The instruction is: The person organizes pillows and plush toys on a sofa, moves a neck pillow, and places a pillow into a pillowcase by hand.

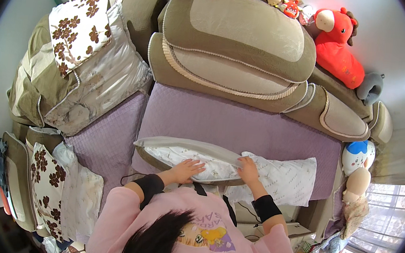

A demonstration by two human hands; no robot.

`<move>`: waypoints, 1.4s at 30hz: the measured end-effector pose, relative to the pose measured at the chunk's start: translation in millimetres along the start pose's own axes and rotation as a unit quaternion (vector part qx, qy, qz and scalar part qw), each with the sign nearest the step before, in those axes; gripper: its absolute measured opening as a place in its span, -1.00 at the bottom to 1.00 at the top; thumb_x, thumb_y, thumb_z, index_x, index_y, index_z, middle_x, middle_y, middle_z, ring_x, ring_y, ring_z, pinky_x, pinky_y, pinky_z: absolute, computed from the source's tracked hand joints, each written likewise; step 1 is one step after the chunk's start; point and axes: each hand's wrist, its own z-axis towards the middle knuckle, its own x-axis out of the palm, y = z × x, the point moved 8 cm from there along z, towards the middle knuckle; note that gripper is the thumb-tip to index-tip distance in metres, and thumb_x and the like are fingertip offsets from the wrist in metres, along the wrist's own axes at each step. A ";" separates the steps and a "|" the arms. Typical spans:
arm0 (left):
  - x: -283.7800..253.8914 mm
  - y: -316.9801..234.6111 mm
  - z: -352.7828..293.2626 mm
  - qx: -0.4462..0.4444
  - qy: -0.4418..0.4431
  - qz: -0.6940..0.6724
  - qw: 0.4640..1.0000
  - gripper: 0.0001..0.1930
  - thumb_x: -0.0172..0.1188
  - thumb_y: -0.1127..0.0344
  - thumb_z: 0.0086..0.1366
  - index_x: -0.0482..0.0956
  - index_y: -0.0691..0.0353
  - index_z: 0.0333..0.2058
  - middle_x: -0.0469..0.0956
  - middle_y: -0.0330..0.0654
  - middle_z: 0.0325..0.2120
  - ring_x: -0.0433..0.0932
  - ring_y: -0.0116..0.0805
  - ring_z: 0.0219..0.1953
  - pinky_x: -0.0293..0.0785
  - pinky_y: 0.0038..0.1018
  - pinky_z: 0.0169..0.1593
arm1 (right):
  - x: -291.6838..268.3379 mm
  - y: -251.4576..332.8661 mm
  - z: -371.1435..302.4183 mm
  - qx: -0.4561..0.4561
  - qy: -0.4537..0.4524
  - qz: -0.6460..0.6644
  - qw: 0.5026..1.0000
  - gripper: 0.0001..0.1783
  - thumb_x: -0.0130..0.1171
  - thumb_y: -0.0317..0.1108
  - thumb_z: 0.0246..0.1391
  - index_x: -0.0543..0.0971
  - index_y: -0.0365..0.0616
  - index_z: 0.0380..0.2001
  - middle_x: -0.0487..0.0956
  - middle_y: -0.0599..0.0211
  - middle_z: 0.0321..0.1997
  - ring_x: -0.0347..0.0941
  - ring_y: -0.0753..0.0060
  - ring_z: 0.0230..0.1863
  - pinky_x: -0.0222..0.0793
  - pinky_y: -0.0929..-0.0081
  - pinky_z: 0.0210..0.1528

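Note:
A taupe cushion cover (229, 152) lies along the sofa's front edge before me, its long side gaping. White inner pillow with a faint leaf print (170, 153) shows inside the opening. My left hand (188, 170) rests on this inner pillow, fingers stretched and apart, with the cover's lower edge beneath the palm. At the opening's right end, my right hand (248, 170) has its fingers closed on the upper edge of the cover. Another white printed pillow (285, 180) lies flat just beyond my right hand, partly under the cover.
Lilac quilted sofa seats (242, 121) stretch behind the cushion. Large taupe back cushions (237, 26) line the back. On the left are a flowered cloth (82, 30) and a crumpled white cover (91, 179). A red plush horse (336, 47) and a grey neck pillow (370, 88) sit far right.

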 end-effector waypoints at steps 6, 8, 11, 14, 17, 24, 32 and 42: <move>-4.2 -4.0 1.6 0.007 0.015 0.002 1.000 -0.17 0.21 0.26 -0.14 -0.06 0.09 0.12 -0.04 -0.18 0.14 -0.05 -0.21 0.17 -0.06 -0.27 0.15 | 35.1 12.5 7.0 -0.044 0.059 0.030 0.997 -0.76 0.04 -0.48 -0.31 0.48 -0.08 -0.42 0.41 0.28 -0.34 0.31 0.19 -0.23 0.25 0.36 -0.20; -4.1 -7.2 0.8 0.002 0.017 0.043 0.999 -0.18 0.19 0.31 -0.13 -0.07 0.16 0.12 -0.06 -0.15 0.14 -0.06 -0.20 0.17 -0.07 -0.30 0.16 | 34.6 7.6 8.8 -0.030 0.039 0.036 0.998 -0.82 0.02 -0.45 -0.25 0.48 -0.09 -0.45 0.42 0.27 -0.38 0.33 0.20 -0.27 0.26 0.36 -0.23; -23.5 -22.5 8.2 0.031 -0.017 0.050 0.998 -0.17 0.19 0.34 -0.14 -0.08 0.27 0.11 -0.06 -0.12 0.13 -0.07 -0.18 0.17 -0.09 -0.32 0.17 | 27.6 3.4 9.4 -0.007 0.022 0.032 0.999 -0.87 -0.01 -0.37 -0.15 0.49 -0.11 -0.48 0.43 0.27 -0.46 0.36 0.20 -0.35 0.28 0.35 -0.30; -37.2 -41.6 22.6 0.075 -0.034 0.076 0.994 -0.14 0.21 0.31 -0.17 -0.08 0.33 0.10 -0.07 -0.09 0.13 -0.08 -0.19 0.17 -0.10 -0.33 0.17 | 25.0 1.0 6.2 -0.005 0.005 0.009 1.000 -0.85 0.01 -0.29 -0.11 0.50 -0.10 -0.49 0.43 0.32 -0.51 0.38 0.24 -0.41 0.30 0.36 -0.37; -26.8 -50.1 43.1 0.088 -0.013 0.107 0.990 -0.15 0.20 0.30 -0.21 -0.03 0.27 0.09 -0.05 -0.14 0.13 -0.07 -0.25 0.18 -0.08 -0.33 0.17 | 9.0 6.2 6.2 0.005 -0.051 0.066 0.997 -0.91 0.08 -0.33 -0.18 0.52 -0.05 -0.53 0.41 0.35 -0.52 0.37 0.27 -0.41 0.29 0.39 -0.40; 53.3 -10.7 71.5 -0.050 0.163 -0.001 0.985 0.00 0.29 0.05 -0.28 -0.08 0.18 0.12 -0.09 -0.14 0.15 -0.13 -0.22 0.20 -0.16 -0.22 0.17 | -8.2 14.2 -9.8 0.001 -0.069 0.078 0.995 -0.93 0.08 -0.37 -0.18 0.52 -0.06 -0.54 0.36 0.36 -0.56 0.34 0.32 -0.48 0.26 0.42 -0.47; 53.3 -8.4 68.3 -0.090 0.149 -0.050 0.983 -0.23 0.10 0.27 -0.11 -0.05 0.22 0.11 -0.04 -0.09 0.13 -0.05 -0.24 0.17 -0.07 -0.37 0.16 | -8.5 10.8 -20.6 -0.014 -0.079 0.086 0.993 -0.95 0.08 -0.38 -0.19 0.52 -0.06 -0.57 0.37 0.37 -0.56 0.34 0.30 -0.48 0.27 0.41 -0.48; 13.7 -33.0 -37.2 0.104 0.020 0.086 0.991 -0.47 -0.23 0.21 0.13 0.03 0.26 0.08 -0.02 -0.13 0.13 -0.06 -0.30 0.18 -0.14 -0.32 0.19 | 28.2 26.1 -24.2 -0.086 0.010 0.058 0.995 -0.74 0.10 -0.44 -0.32 0.44 -0.17 -0.40 0.36 0.26 -0.38 0.31 0.23 -0.29 0.26 0.39 -0.27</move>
